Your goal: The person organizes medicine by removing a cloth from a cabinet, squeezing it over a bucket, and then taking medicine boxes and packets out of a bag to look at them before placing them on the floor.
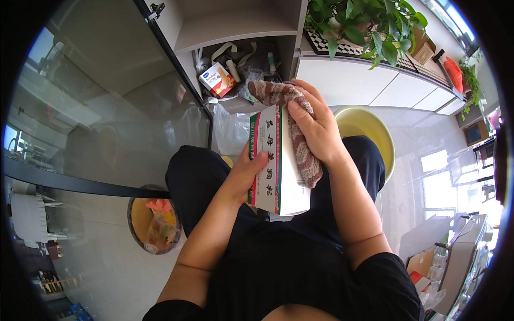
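A white cardboard medicine box (295, 180) with green and red edges and printed characters is held over my lap. My left hand (249, 172) grips its left side, thumb on the printed face. In my right hand (317, 124) is a brown and beige striped cloth (303, 148), pressed along the box's upper end and right side. The cloth hides part of the box, and the fingertips of my right hand are partly behind it.
Ahead, an open cabinet (241, 32) holds a bandage box (217, 80) and bags. Its glass door (160, 80) stands at the left. A yellow basin (365, 124) is beside my right knee, a waste bin (154, 220) at lower left. White drawers (341, 80) carry a potted plant (373, 28).
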